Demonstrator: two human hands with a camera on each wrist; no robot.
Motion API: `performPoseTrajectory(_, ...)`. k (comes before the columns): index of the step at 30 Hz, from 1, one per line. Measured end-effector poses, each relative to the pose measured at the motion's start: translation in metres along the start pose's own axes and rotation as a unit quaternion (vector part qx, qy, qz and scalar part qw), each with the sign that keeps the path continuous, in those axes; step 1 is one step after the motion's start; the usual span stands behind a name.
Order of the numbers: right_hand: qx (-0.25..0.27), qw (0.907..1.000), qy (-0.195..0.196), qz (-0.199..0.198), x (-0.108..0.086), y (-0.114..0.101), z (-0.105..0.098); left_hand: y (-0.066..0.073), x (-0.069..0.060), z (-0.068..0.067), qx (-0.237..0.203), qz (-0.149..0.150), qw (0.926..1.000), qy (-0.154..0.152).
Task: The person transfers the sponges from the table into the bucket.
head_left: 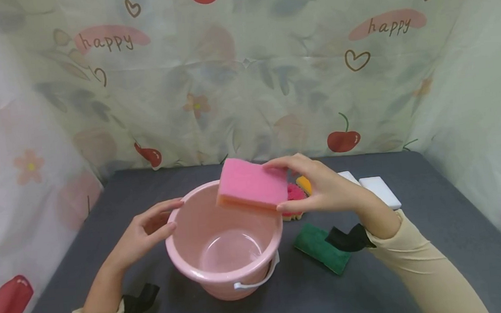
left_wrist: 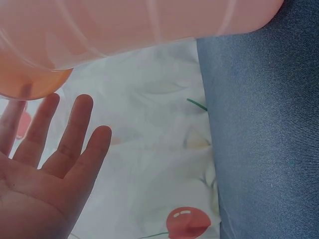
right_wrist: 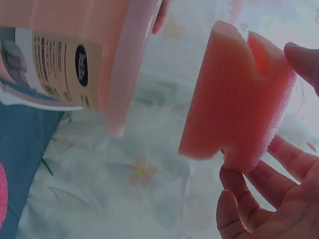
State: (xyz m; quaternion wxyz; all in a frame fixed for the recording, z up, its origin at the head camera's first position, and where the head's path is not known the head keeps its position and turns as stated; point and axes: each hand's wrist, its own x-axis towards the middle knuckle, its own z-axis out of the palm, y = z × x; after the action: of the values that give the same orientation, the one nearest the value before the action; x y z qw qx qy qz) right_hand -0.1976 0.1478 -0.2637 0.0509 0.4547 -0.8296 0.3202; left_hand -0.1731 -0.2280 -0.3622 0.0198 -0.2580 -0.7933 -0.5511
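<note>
My right hand pinches a pink sponge between thumb and fingers, holding it tilted above the far right part of the bucket's rim. In the right wrist view the sponge shows its orange-pink foam side, with notches at its ends and the thumb and fingers on opposite edges. The pale pink bucket stands upright, and the part of its inside that shows holds nothing. At its left rim is my left hand, thumb and fingertips by the edge; in the left wrist view its fingers look fairly straight.
Right of the bucket lies a green sponge or cloth pad, partly behind a black wrist strap. Farther back are a red scrubber, a yellow piece and white blocks. A white handle hangs on the bucket. Patterned curtains enclose the dark table.
</note>
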Motion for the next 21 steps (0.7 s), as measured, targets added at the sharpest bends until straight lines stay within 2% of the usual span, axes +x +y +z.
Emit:
performPoseTrajectory(15, 0.02, 0.9973, -0.071, -0.006, 0.013, -0.006, 0.022, -0.001, 0.0, 0.0, 0.002, -0.001, 1.0, 0.0)
performPoseTrajectory(21, 0.03, 0.9947, -0.098, 0.01, 0.016, -0.009, 0.028, -0.001, 0.0, 0.0, 0.002, 0.002, 1.0, 0.0)
